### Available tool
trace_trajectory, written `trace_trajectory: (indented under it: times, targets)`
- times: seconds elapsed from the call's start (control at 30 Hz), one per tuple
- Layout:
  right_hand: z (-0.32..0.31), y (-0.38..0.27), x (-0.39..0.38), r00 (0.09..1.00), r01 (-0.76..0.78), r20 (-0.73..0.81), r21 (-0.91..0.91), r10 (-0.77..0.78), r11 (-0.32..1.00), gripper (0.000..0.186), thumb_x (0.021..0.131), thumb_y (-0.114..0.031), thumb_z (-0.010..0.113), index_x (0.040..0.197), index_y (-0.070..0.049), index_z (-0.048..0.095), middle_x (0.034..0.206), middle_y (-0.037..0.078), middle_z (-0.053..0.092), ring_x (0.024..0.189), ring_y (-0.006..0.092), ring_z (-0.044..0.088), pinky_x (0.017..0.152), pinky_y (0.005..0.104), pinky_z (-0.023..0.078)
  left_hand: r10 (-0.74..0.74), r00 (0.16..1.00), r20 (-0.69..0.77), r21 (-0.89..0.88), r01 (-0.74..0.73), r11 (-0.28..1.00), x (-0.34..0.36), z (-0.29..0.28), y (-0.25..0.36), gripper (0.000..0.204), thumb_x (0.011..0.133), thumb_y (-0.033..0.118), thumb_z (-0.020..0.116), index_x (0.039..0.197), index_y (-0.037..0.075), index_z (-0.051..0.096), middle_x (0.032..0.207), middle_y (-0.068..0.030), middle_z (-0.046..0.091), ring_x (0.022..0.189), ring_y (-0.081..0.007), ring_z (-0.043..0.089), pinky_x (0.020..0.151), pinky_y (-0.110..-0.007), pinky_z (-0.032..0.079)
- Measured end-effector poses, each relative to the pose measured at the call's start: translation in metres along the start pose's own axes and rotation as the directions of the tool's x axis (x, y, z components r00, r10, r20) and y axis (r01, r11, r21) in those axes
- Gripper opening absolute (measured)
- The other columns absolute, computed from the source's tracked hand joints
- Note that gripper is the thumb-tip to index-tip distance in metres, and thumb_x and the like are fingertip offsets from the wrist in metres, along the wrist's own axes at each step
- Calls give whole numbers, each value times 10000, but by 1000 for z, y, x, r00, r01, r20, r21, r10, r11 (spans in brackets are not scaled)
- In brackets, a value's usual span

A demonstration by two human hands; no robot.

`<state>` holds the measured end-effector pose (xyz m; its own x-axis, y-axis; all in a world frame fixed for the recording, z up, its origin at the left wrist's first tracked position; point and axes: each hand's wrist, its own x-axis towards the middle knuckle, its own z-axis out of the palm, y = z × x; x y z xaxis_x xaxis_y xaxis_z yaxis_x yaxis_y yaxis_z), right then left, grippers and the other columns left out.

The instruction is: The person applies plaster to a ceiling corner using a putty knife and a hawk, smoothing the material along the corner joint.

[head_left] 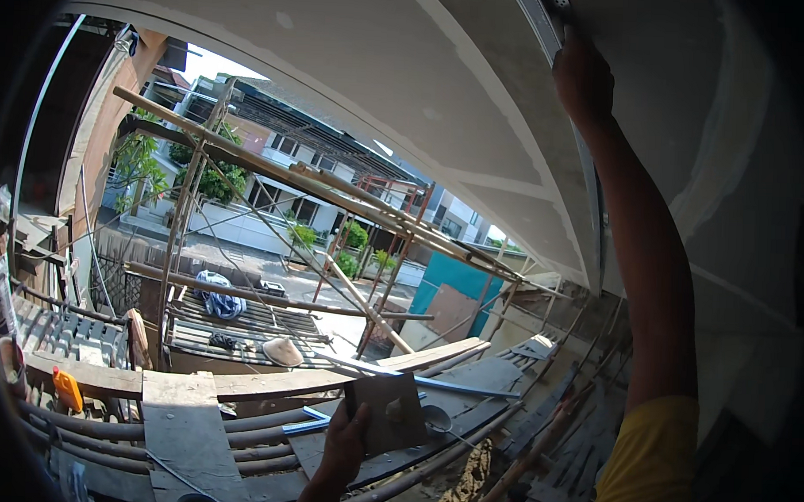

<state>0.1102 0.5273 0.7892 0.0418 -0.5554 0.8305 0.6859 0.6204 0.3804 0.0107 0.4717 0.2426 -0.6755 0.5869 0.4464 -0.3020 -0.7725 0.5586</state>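
My left hand [344,445] grips the edge of a dark, flat, square board [387,417], held low over the scaffold. A small lump of paste [398,410] lies on the board. My right arm is raised high, and my right hand [585,79] is closed at the ceiling, against the edge of a long recess. Beside its fingers runs a pale metal strip [541,27], with a small perforated piece [559,0] near the top edge of the picture. What the right hand's fingers hold is hidden. The grey ceiling [356,55] shows lighter filled seams.
Bamboo poles and planks [179,429] form the platform below. A round pan [436,419], blue-white metal profiles [450,385], a conical hat [282,352] and an orange container [67,390] lie about. A bamboo rail [289,181] crosses the open side; houses stand beyond.
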Motion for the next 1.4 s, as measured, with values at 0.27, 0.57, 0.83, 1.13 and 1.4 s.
trace_trajectory:
  times: [0.27,0.57,0.83,1.13,1.4]
  targets:
    - [4,-6,-3,999,-13,31,-29,14,1000,349,863,-120,496,1203,-74,558,1060,187,637,962,379,623,826,489,497,-62,998,-25,93,64,994,2,-4,-5,357,976,192,499,1264,-15,465,1106,-112,586,972,-154,588,825,-288,512]
    - [-14,7,-8,988,126,88,25,-128,992,361,869,-162,506,1205,-59,584,1032,215,644,968,384,617,851,480,492,-47,999,9,33,46,998,1,1,-6,330,978,192,498,1235,-13,476,1069,-102,592,924,-143,599,784,-280,522]
    - [-34,13,-2,994,95,47,15,-96,995,370,863,-166,511,1214,-77,588,1022,199,658,955,364,637,838,466,508,-42,999,23,35,41,999,-4,10,-11,343,969,202,518,1229,-18,477,1064,-103,589,914,-145,597,775,-281,522]
    - [-17,-11,16,994,76,81,-38,-73,996,335,873,-136,493,1193,-49,543,985,215,651,927,396,635,813,490,510,-53,997,56,12,52,999,-6,18,-17,357,964,201,518,1240,-21,468,1077,-107,586,927,-146,591,789,-286,515]
    - [15,-14,17,988,154,-20,-36,-154,988,226,863,-101,475,1054,6,533,947,258,637,864,425,641,780,513,516,-62,995,73,24,60,998,-5,14,-22,373,966,214,519,1246,-26,464,1084,-107,587,941,-142,582,804,-277,503]
